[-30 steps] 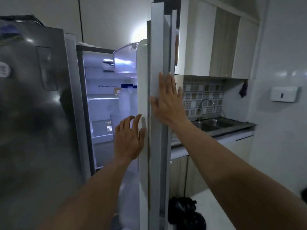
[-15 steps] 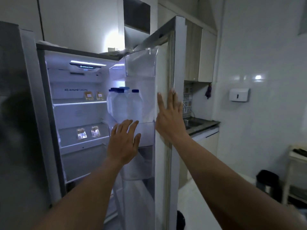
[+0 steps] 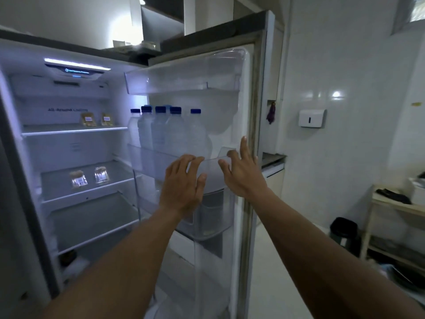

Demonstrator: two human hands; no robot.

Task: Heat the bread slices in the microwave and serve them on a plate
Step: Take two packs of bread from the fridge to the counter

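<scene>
Fridge door (image 3: 247, 93) wider open; left hand (image 3: 184, 184), right hand (image 3: 242, 172) at its bin (image 3: 149, 157).

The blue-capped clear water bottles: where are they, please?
Head view: the bottles stand in the clear bin of the open fridge door, right of the shelves, above the left hand.

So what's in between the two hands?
In the head view, only the clear door bin shows between the left hand and the right hand. Blue-capped water bottles stand in it, up and to the left.
</scene>
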